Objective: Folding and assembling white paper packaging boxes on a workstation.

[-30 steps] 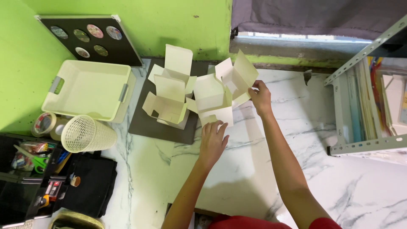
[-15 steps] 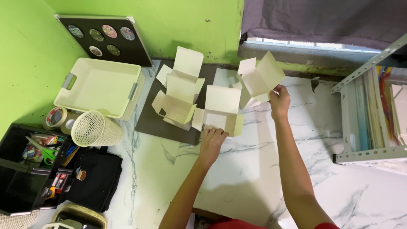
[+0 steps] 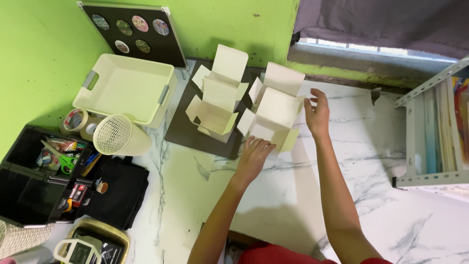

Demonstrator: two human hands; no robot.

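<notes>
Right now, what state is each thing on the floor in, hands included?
Left hand: open, fingertips at the near folded box's edge.
Right hand: open, empty, beside the boxes.
Near cream carton: lid flaps open, upright.
Far cream carton: flaps open, upright on the dark mat.
Cream plastic basket: upright, nothing visible inside.
Mesh cup: tipped on its side.
Black tool case: open, filled with stationery.

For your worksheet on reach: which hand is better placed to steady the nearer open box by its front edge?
Probably the left hand: its fingertips already meet the front edge of the nearer open box. The right hand hovers open beside it.
</notes>
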